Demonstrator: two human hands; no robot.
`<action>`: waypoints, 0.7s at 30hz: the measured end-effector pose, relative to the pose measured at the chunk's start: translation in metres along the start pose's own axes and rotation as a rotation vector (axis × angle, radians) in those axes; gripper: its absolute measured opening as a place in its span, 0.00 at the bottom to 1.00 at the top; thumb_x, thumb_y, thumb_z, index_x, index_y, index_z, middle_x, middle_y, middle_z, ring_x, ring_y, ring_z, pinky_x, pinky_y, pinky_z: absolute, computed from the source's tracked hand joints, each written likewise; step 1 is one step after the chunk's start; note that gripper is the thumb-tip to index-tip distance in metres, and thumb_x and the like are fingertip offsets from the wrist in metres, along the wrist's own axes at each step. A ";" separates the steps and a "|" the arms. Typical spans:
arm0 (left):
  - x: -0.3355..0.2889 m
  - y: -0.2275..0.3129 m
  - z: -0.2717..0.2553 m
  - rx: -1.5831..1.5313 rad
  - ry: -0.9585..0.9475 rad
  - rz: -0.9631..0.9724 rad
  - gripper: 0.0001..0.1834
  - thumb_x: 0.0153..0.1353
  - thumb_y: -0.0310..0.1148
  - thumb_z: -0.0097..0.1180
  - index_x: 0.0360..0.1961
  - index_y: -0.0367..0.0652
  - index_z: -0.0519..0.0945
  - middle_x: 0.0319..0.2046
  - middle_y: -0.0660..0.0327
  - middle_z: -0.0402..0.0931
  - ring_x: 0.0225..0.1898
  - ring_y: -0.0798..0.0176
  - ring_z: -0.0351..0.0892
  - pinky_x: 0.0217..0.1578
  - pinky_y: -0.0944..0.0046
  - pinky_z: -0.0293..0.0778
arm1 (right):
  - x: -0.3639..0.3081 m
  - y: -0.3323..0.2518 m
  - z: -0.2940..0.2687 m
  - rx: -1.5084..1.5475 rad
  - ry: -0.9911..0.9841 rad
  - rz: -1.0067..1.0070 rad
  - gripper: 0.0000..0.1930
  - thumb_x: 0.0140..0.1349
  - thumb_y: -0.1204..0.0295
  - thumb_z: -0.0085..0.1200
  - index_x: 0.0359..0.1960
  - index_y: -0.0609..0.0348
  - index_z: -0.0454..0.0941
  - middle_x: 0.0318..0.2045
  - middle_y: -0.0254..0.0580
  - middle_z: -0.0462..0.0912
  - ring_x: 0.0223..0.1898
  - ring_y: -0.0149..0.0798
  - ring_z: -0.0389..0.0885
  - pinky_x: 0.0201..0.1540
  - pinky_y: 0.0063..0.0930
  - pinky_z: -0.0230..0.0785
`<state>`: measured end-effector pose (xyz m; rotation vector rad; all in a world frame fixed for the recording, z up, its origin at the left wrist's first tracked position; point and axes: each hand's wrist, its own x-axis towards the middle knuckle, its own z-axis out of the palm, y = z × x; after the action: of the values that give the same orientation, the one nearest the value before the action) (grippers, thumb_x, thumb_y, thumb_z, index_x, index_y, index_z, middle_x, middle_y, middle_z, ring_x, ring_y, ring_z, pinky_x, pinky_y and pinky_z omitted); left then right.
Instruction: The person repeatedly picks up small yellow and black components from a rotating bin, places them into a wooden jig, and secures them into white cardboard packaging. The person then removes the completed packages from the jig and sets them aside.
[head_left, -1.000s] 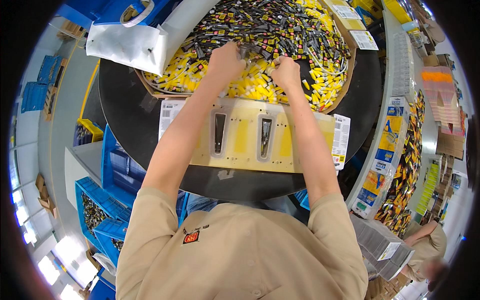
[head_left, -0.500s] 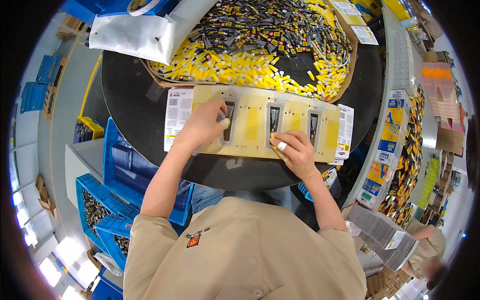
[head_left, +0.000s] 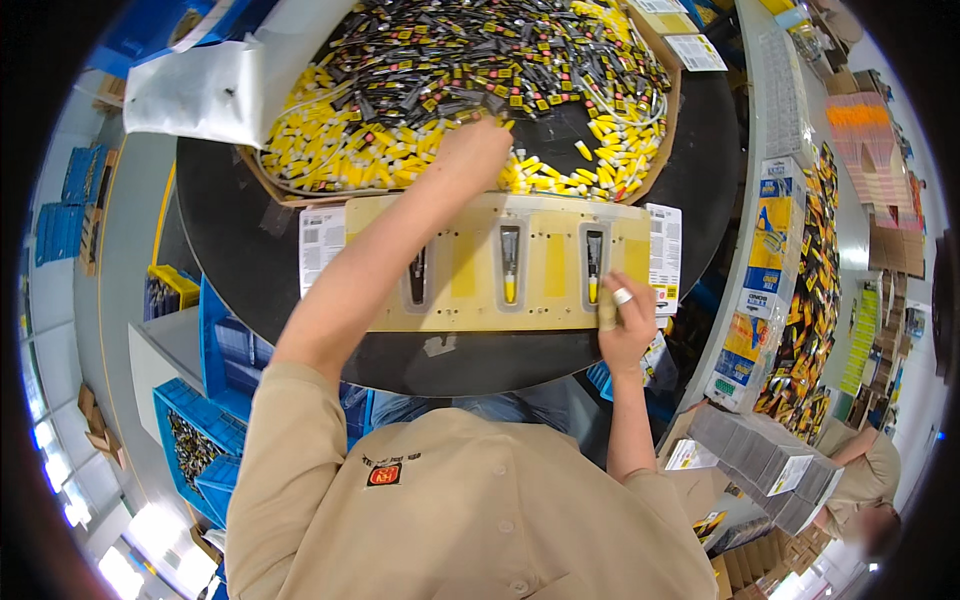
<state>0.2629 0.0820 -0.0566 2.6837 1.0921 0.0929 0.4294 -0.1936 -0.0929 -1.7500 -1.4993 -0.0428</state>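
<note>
Left hand moved up into yellow tubes (grip unclear), right hand curled empty at jig edge

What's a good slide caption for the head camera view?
Left hand reaches into the pile of yellow and black parts; right hand rests at the slotted tray.

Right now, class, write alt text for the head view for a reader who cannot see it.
A person's left hand reaches into a pile of small yellow and black parts while the right hand rests on a yellow tray with three slots, all on a round black table.
</note>
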 end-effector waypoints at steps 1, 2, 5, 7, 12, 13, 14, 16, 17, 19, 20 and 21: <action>0.009 -0.001 0.003 0.046 -0.066 0.026 0.11 0.55 0.23 0.52 0.38 0.39 0.82 0.41 0.50 0.78 0.44 0.45 0.80 0.44 0.48 0.77 | 0.003 0.013 -0.005 -0.066 0.037 0.055 0.10 0.55 0.81 0.59 0.40 0.61 0.83 0.40 0.45 0.84 0.41 0.50 0.80 0.48 0.37 0.72; 0.015 -0.002 0.004 0.095 -0.128 0.055 0.10 0.55 0.23 0.52 0.37 0.39 0.82 0.41 0.51 0.77 0.44 0.45 0.80 0.44 0.48 0.77 | 0.007 0.028 -0.011 -0.091 0.055 0.148 0.13 0.57 0.77 0.59 0.45 0.61 0.81 0.46 0.48 0.82 0.48 0.52 0.77 0.54 0.40 0.68; 0.006 -0.011 -0.007 -0.058 -0.045 0.055 0.07 0.58 0.28 0.54 0.33 0.36 0.81 0.38 0.52 0.78 0.40 0.48 0.81 0.40 0.52 0.77 | 0.019 0.082 -0.013 -0.386 0.087 0.403 0.23 0.63 0.65 0.56 0.59 0.60 0.72 0.59 0.52 0.73 0.64 0.55 0.64 0.67 0.47 0.53; -0.015 -0.016 -0.023 -0.256 0.058 0.011 0.08 0.59 0.30 0.56 0.35 0.36 0.81 0.35 0.52 0.80 0.37 0.50 0.82 0.37 0.54 0.76 | 0.021 0.111 -0.008 -0.478 -0.060 0.653 0.26 0.68 0.59 0.48 0.65 0.57 0.66 0.65 0.52 0.67 0.70 0.57 0.55 0.71 0.54 0.43; -0.131 -0.008 -0.052 -0.498 0.061 -0.300 0.11 0.56 0.32 0.62 0.38 0.39 0.80 0.30 0.51 0.81 0.33 0.49 0.82 0.37 0.57 0.75 | 0.009 0.128 0.003 -0.424 -0.054 0.502 0.22 0.67 0.67 0.48 0.62 0.56 0.71 0.64 0.48 0.70 0.70 0.53 0.58 0.68 0.56 0.48; -0.151 -0.003 -0.052 -0.492 -0.013 -0.343 0.12 0.55 0.32 0.62 0.39 0.39 0.79 0.30 0.51 0.81 0.34 0.48 0.82 0.37 0.57 0.75 | 0.009 0.125 0.005 -0.413 -0.007 0.485 0.21 0.66 0.69 0.49 0.60 0.56 0.73 0.63 0.46 0.72 0.69 0.52 0.59 0.67 0.53 0.51; -0.168 0.002 -0.050 -0.479 -0.109 -0.403 0.13 0.54 0.32 0.63 0.39 0.39 0.77 0.30 0.50 0.81 0.34 0.47 0.82 0.38 0.56 0.75 | 0.010 0.122 0.005 -0.413 0.098 0.376 0.20 0.64 0.71 0.50 0.58 0.57 0.75 0.61 0.45 0.74 0.69 0.52 0.60 0.66 0.51 0.54; -0.186 0.009 -0.043 -0.380 -0.163 -0.351 0.14 0.55 0.31 0.63 0.39 0.39 0.73 0.30 0.48 0.80 0.31 0.46 0.82 0.37 0.55 0.75 | 0.015 0.112 0.001 -0.552 0.185 0.246 0.19 0.59 0.74 0.54 0.55 0.58 0.77 0.57 0.45 0.78 0.62 0.50 0.68 0.61 0.44 0.59; -0.190 0.010 -0.040 -0.419 -0.151 -0.346 0.15 0.55 0.32 0.64 0.39 0.39 0.73 0.30 0.47 0.80 0.28 0.48 0.81 0.35 0.55 0.75 | 0.018 0.105 -0.004 -0.560 0.221 0.229 0.18 0.59 0.74 0.55 0.52 0.58 0.78 0.55 0.45 0.79 0.58 0.49 0.71 0.59 0.43 0.60; -0.198 0.003 -0.037 -0.457 -0.187 -0.379 0.23 0.56 0.36 0.66 0.48 0.38 0.72 0.29 0.47 0.80 0.18 0.51 0.79 0.30 0.55 0.75 | 0.027 0.086 -0.017 -0.587 0.267 0.181 0.14 0.58 0.75 0.57 0.46 0.60 0.81 0.51 0.45 0.80 0.49 0.47 0.73 0.53 0.40 0.63; -0.203 -0.004 -0.038 -0.442 -0.103 -0.441 0.26 0.56 0.37 0.67 0.51 0.38 0.71 0.32 0.46 0.80 0.19 0.51 0.79 0.30 0.55 0.75 | 0.030 0.074 -0.026 -0.563 0.309 0.167 0.11 0.57 0.75 0.58 0.42 0.60 0.83 0.49 0.44 0.80 0.45 0.45 0.73 0.50 0.39 0.63; -0.211 -0.016 -0.043 -0.430 -0.015 -0.482 0.30 0.55 0.38 0.67 0.55 0.37 0.70 0.35 0.45 0.79 0.20 0.51 0.79 0.30 0.55 0.75 | 0.031 0.058 -0.037 -0.566 0.316 0.211 0.07 0.56 0.75 0.60 0.37 0.61 0.84 0.40 0.45 0.79 0.42 0.44 0.72 0.45 0.37 0.64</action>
<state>0.0936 -0.0450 -0.0124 1.9918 1.4845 0.1943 0.5044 -0.1881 -0.0840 -2.2084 -1.1265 -0.6590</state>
